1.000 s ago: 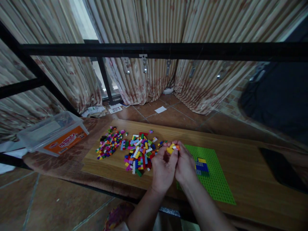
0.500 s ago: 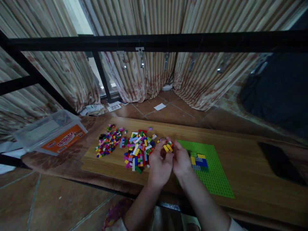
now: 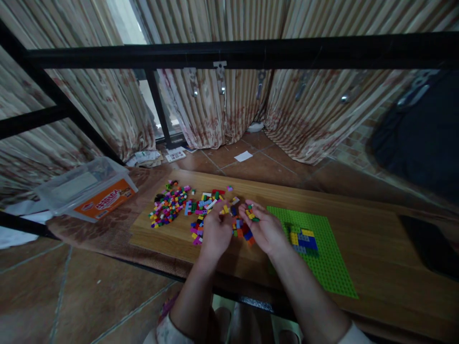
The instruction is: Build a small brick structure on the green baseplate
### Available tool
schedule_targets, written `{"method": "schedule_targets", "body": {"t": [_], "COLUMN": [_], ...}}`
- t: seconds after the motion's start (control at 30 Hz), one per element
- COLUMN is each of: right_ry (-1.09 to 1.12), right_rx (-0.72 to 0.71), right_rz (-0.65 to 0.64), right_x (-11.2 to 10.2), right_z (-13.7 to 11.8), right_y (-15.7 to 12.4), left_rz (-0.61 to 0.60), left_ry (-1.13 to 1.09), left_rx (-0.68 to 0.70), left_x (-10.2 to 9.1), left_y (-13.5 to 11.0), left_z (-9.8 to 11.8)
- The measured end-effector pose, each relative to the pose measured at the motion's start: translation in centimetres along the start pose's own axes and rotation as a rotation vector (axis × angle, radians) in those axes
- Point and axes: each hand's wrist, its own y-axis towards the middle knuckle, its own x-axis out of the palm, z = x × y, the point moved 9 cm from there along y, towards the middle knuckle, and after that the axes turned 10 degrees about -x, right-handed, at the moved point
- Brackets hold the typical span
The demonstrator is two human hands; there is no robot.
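My left hand [image 3: 218, 234] is over the pile of toy bricks [image 3: 198, 224], its fingers pinching a yellow brick [image 3: 224, 209]. To its right, my right hand [image 3: 266, 228] is turned partly palm up, fingers curled around several small bricks [image 3: 250, 213] in yellow, green and other colours. Beneath and between the hands lie more loose bricks, among them blue and orange ones. Right of my right hand, the green baseplate [image 3: 333, 258] carries a low block of joined blue, yellow and grey bricks [image 3: 304, 241].
A second pile of smaller bricks [image 3: 170, 205] lies left on the wooden board [image 3: 373, 239]. Beyond it stands a clear plastic box [image 3: 86, 186] with an orange label. A dark flat object [image 3: 426, 243] rests at the right end. A black rail [image 3: 229, 55] crosses above.
My hands have moved apart, the left going left over the brick pile with a yellow brick. My right hand keeps several bricks. The whole view has shifted slightly.
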Motion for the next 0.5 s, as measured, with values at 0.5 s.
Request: {"method": "schedule_targets", "body": {"t": [0.5], "right_ry": [-1.226], "right_rx": [-0.715], "right_rz": [-0.456], "right_x": [5.1], "right_z": [-0.3], "right_y": [-1.1], "left_rz": [0.083], "left_ry": [0.615], "left_rx": [0.126], "left_x": [-0.8], "left_y": [0.0], "left_z": [1.1]}}
